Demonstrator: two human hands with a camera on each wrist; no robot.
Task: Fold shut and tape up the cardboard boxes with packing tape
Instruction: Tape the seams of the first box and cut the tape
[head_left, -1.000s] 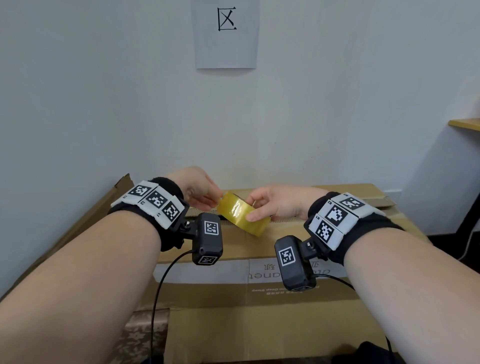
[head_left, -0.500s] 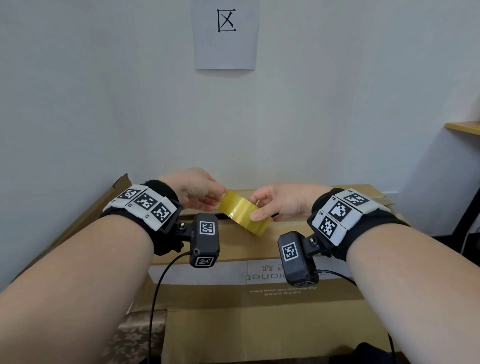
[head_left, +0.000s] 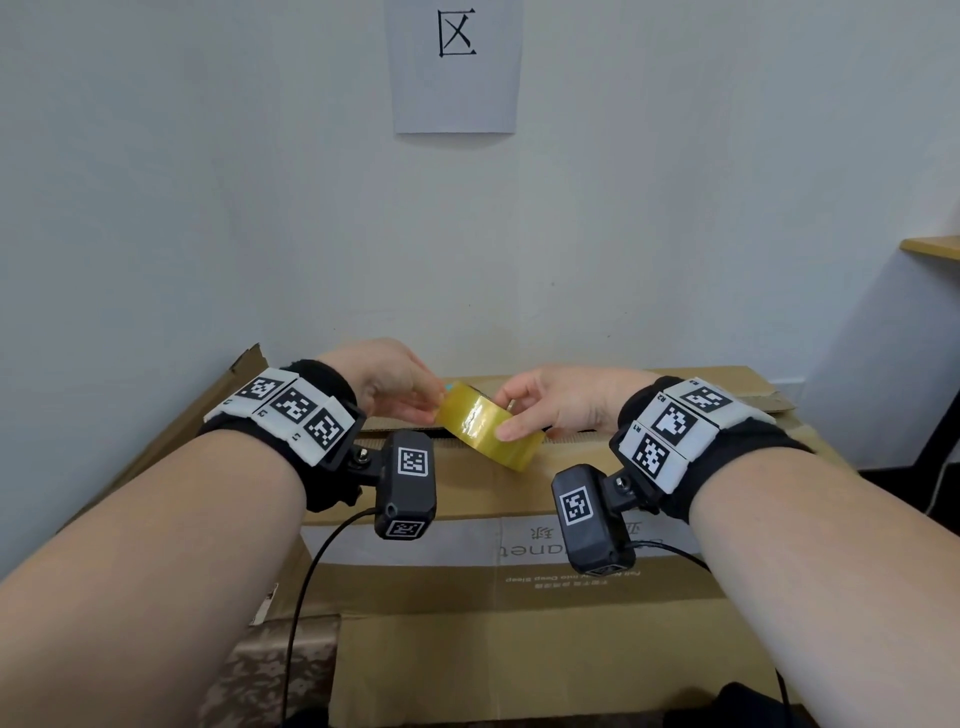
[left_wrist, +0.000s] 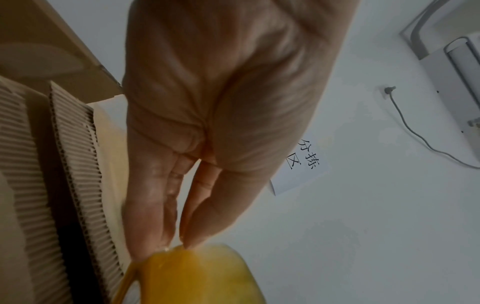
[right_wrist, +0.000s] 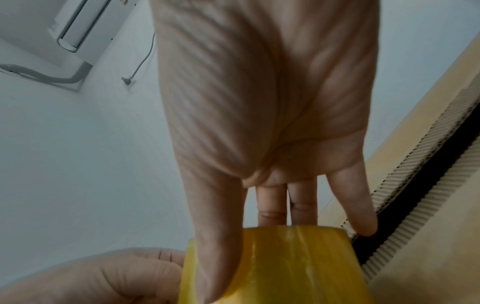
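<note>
- The roll of packing tape (head_left: 488, 431) stayed where it had been a second before: held in the air just above the seam of the cardboard box (head_left: 467, 519), between your two hands, with its yellow band tilted down toward your right.
- Very little had changed across that second. The roll kept the same tilt and place, and no free strip had come away from it that the head view could show.
- Your right hand (head_left: 561, 405) kept its grip on the roll, thumb laid across the outer band and fingers behind it; the right wrist view showed that thumb (right_wrist: 218, 257) flat on the yellow surface.
- Your left hand (head_left: 389, 384) was still bunched at the roll's upper edge, fingertips (left_wrist: 187, 236) drawn together and pinching at the tape. I judged you were hunting for the loose end.
- For the task, that meant taping had not yet begun; until the end lifted, nothing could go across the seam.
- The box flaps (left_wrist: 78, 154) were folded down beneath your hands, with a dark gap left between their corrugated edges, so the seam was unsealed.
- Beyond the box stood the white wall with a paper sign (head_left: 454, 65) on it.
</note>
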